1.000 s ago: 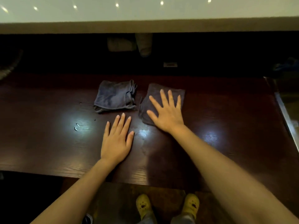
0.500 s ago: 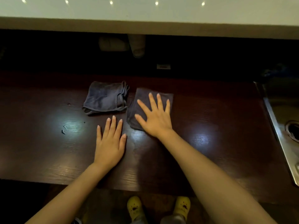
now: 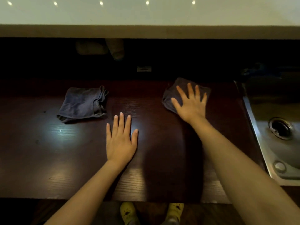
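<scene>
Two folded grey cloths lie on a dark wooden counter [image 3: 48, 159]. My right hand [image 3: 190, 105] presses flat, fingers spread, on the right cloth [image 3: 168, 95] near the counter's back right. The left cloth [image 3: 81, 104] lies by itself at the back left, touched by nothing. My left hand [image 3: 121, 140] rests flat on the bare wood at the middle, fingers straight, a little in front and to the right of the left cloth.
A steel sink [image 3: 276, 143] with a round drain [image 3: 280, 128] borders the counter on the right. A pale ledge [image 3: 146, 31] overhangs the dark back. Small crumbs [image 3: 60, 131] lie on the wood at the left. My yellow shoes [image 3: 128, 212] show below the front edge.
My right hand has slid its cloth to the right, away from the other cloth and toward the sink. My left hand stays flat on the wood.
</scene>
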`<state>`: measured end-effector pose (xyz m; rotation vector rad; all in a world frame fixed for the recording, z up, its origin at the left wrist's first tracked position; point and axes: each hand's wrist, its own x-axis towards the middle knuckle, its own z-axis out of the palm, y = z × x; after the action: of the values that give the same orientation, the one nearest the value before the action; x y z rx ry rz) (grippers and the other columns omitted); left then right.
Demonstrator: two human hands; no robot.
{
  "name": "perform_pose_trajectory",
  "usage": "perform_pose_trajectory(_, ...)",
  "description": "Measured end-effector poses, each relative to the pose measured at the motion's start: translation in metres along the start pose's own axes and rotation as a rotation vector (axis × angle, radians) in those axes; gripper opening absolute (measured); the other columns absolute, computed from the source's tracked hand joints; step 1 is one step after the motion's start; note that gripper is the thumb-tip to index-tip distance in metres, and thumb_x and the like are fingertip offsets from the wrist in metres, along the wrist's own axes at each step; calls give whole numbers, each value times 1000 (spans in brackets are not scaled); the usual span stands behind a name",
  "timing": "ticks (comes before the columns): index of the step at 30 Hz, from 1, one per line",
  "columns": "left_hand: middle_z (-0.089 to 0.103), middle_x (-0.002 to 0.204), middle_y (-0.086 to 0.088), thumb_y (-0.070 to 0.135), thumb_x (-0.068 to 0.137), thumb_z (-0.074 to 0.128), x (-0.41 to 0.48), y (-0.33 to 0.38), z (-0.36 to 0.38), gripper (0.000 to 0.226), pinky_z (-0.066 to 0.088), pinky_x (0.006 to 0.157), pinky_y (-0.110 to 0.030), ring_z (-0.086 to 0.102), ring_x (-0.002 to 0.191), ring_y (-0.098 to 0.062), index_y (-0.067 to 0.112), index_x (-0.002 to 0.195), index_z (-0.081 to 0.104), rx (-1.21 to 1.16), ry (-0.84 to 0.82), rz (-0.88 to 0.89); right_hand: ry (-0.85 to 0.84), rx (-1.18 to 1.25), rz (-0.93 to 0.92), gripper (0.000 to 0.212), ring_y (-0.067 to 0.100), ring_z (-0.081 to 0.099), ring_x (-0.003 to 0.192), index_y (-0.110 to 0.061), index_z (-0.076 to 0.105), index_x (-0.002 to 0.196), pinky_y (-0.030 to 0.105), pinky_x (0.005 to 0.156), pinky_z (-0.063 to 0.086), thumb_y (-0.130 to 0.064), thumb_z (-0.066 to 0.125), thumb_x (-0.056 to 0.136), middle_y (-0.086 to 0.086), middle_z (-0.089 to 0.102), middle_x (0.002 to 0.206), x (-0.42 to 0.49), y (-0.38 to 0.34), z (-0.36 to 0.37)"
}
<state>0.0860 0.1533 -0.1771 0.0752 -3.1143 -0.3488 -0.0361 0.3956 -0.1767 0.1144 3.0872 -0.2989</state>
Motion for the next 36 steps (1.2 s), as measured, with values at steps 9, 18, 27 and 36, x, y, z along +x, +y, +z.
perform_pose_trajectory(9,14,156,-7,52,91,13,1,1,4,64,3,118,-46,0,144,-17,19,146,18,30,22,-5,29,-13,120,65,25,-1,147,-43,15,144,55,115,-2,-70,18,85,1,9,160,-11,105,-16)
perform_pose_trajectory(18,15,156,-8,50,91,14,3,-1,5,63,5,118,-48,4,145,-20,18,146,19,41,14,2,12,3,75,66,35,-1,146,-33,16,147,61,112,-5,-60,30,89,11,8,160,-72,10,-1)
perform_pose_trajectory(27,15,156,-9,50,90,14,3,-2,4,64,3,116,-48,6,145,-23,18,146,18,40,-1,13,-24,19,-226,65,28,6,147,-38,18,146,57,112,9,-62,32,88,2,16,159,-232,-34,15)
perform_pose_trajectory(36,12,157,-8,52,89,13,2,1,0,66,2,118,-47,2,145,-20,18,146,16,43,-13,8,-2,-34,-60,62,30,15,145,-40,24,144,57,115,14,-61,32,86,3,22,157,-186,68,-9)
